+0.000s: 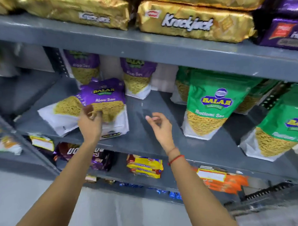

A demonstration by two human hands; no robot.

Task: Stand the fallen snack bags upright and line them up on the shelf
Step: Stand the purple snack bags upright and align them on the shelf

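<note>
On the grey middle shelf (pixel 143 137) two purple Aloo Sev bags sit at the front left. One purple bag (pixel 108 103) leans upright. A second purple bag (pixel 64 113) lies tilted on its side behind and left of it. My left hand (pixel 90 121) is right in front of the leaning bag, fingers loosely curled at its lower front; whether it grips is unclear. My right hand (pixel 159 124) hovers over bare shelf, fingers apart, holding nothing. Two more purple bags (pixel 138 77) stand at the back. Green Ratlami Sev bags (pixel 209 106) stand upright to the right.
The shelf above holds gold Knackjack packs (pixel 194 21) and purple biscuit packs (pixel 289 34). The shelf below carries brown, yellow (pixel 145 166) and orange packets. A perforated upright post (pixel 269 101) stands at the right. Bare shelf lies between the purple and green bags.
</note>
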